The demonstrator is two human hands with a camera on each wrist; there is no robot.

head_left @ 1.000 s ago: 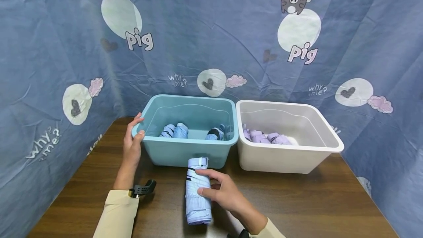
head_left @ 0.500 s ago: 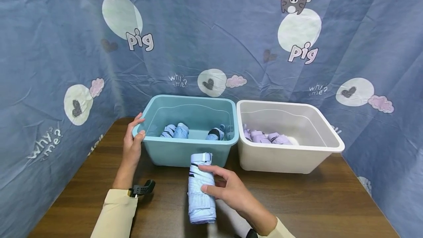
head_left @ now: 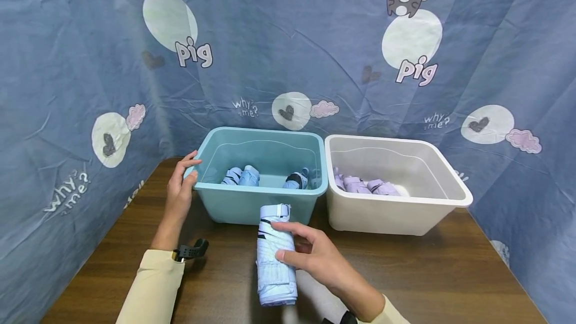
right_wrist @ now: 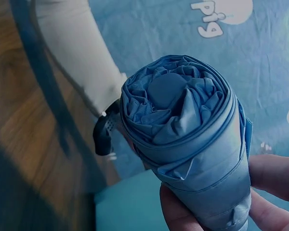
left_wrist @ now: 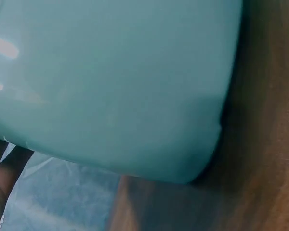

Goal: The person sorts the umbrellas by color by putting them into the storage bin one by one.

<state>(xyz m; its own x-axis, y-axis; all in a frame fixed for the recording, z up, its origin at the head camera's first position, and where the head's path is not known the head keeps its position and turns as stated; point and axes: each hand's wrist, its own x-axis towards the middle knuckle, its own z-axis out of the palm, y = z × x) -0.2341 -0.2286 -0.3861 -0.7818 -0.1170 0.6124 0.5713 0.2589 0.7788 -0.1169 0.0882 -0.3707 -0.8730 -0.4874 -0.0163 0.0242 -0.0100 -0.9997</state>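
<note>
My right hand [head_left: 317,256] pinches a folded light blue umbrella [head_left: 275,264] between thumb and fingers, in front of the teal bin. Its bunched, rolled fabric end faces the right wrist camera, where the umbrella [right_wrist: 197,149] fills the middle. At the left corner of the teal bin [head_left: 261,190], my left hand [head_left: 181,186] grips the rim with thumb and fingers. Several rolled blue umbrellas [head_left: 249,176] lie inside that bin, partly hidden by its front wall. Only the fingers [left_wrist: 7,175] of the left hand show in the left wrist view, against the bin wall.
A white bin [head_left: 396,211] stands right beside the teal one, with several lilac umbrellas [head_left: 355,185] in its left part. Both rest on a brown wooden table [head_left: 418,274]. A blue printed cloth [head_left: 252,39] hangs close behind and along the sides.
The umbrella in my right hand has shifted slightly to the right and its top end is a little higher. My left hand keeps its grip on the bin rim.
</note>
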